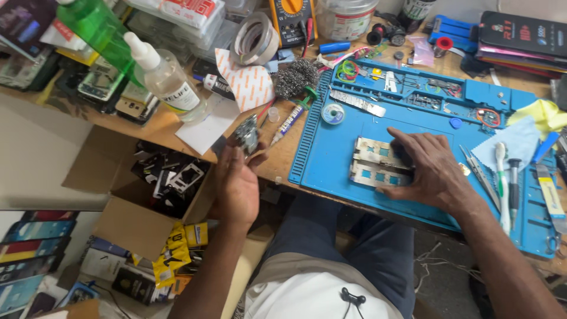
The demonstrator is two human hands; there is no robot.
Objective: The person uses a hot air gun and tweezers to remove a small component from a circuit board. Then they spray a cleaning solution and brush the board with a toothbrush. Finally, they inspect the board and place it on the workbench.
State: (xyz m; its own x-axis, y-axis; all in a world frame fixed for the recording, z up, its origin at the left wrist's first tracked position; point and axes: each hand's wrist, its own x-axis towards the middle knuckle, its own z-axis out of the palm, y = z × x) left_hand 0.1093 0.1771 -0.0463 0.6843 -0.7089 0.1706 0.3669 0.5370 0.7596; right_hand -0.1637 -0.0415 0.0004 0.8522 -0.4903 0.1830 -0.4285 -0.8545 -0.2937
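Observation:
My left hand (237,184) is raised off the left edge of the bench, above an open cardboard box, and grips a small grey circuit board part (246,137) between thumb and fingers. My right hand (426,168) rests palm down on the blue work mat (331,153), its fingers on a worn metal holder (378,161) with blue showing through its cut-outs.
An open cardboard box (127,221) of black parts sits below the bench at left. Clear bottles (168,80), a tape roll (255,36), steel wool (295,77), a solder spool (332,113) and a multimeter (290,18) crowd the back. Tweezers (479,172) and brushes (503,183) lie right of my right hand.

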